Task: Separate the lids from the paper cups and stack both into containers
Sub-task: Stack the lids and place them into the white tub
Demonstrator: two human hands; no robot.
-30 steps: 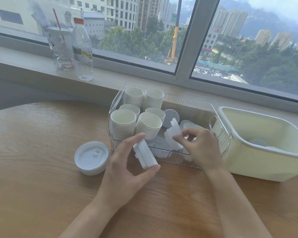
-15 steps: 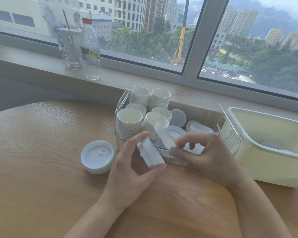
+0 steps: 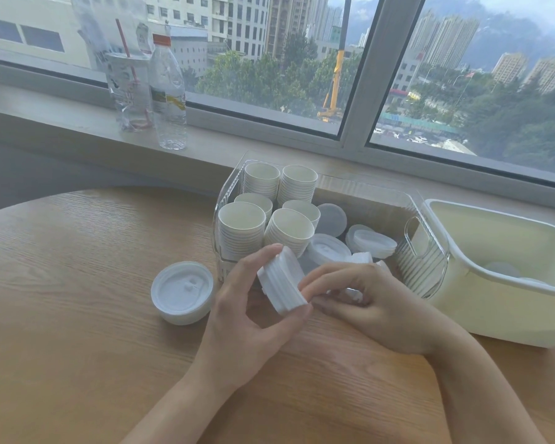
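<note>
My left hand (image 3: 237,302) grips a short stack of white lids (image 3: 281,283) on edge, just in front of the clear bin (image 3: 426,261). My right hand (image 3: 366,299) presses against the right face of that stack with curled fingers, thumb under it. Inside the clear bin stand several stacks of white paper cups (image 3: 241,229) on the left, and loose white lids (image 3: 370,240) lie on the right. Another lid stack (image 3: 182,293) rests flat on the wooden table (image 3: 77,315) to the left of my hands.
A cream plastic tub (image 3: 507,296) stands right of the clear bin, with a lid or two at its bottom. On the window sill at the back left are a plastic bottle (image 3: 168,91) and a clear cup with a red straw (image 3: 127,91).
My right hand lifted a lid out of the clear bin and brought it leftwards onto the stack in my left hand. The left hand kept its grip and tilted the stack slightly.
</note>
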